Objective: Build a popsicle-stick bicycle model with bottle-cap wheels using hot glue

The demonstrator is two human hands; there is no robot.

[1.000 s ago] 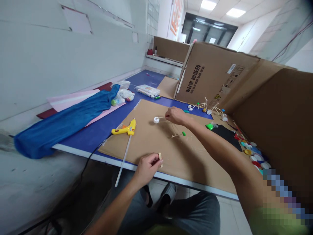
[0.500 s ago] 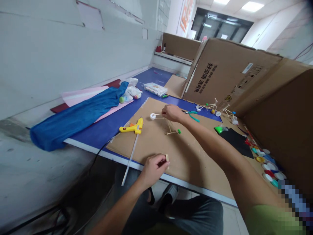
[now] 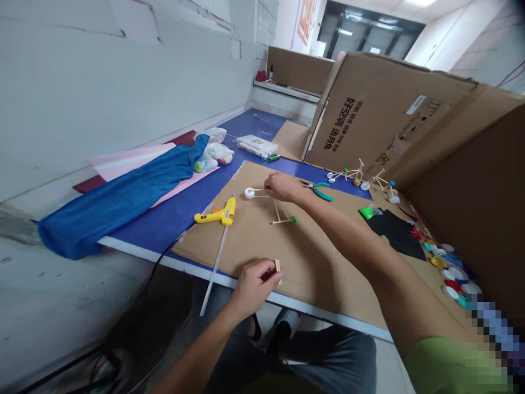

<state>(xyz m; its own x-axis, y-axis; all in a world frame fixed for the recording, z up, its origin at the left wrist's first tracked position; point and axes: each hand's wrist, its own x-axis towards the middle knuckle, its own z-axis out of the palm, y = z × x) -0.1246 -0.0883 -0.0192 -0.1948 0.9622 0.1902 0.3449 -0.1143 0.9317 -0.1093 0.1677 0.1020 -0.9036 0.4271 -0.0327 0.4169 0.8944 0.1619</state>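
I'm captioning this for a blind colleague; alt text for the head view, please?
A person's right hand holds a small stick frame with a white disc; the left hand pinches short wooden sticks. A yellow glue gun rests on cardboard.

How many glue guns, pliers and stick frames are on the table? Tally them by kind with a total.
Glue gun: 1
Pliers: 1
Stick frames: 3 (one at the right hand, two by the box)
Total: 5
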